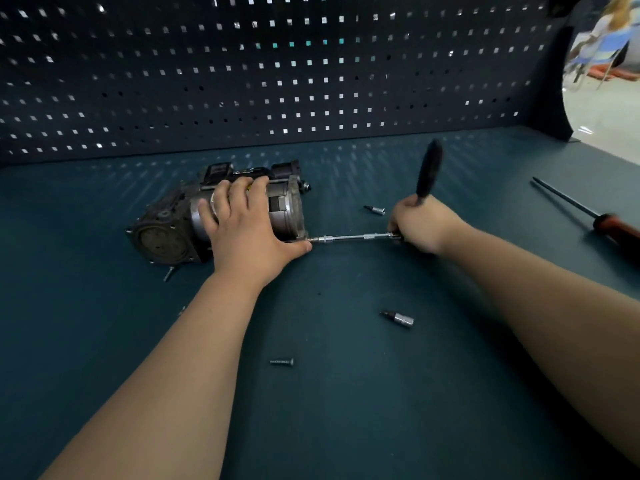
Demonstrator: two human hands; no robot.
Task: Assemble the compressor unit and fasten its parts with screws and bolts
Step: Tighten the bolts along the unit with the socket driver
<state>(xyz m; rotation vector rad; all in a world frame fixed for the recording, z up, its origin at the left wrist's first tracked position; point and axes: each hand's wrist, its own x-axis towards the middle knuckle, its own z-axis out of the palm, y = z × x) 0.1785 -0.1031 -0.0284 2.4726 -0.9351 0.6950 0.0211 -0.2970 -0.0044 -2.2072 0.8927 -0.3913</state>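
Now, left hand (242, 226): spread flat over the compressor unit (221, 216), pressing on it.
Right hand (420, 225): clamped on the ratchet (427, 171), right of the compressor.
Extension bar (349, 237): reaches the compressor's lower right edge.
Compressor: on the worktop (346, 410).
Loose screw (282, 362): nearer the viewer than the compressor.
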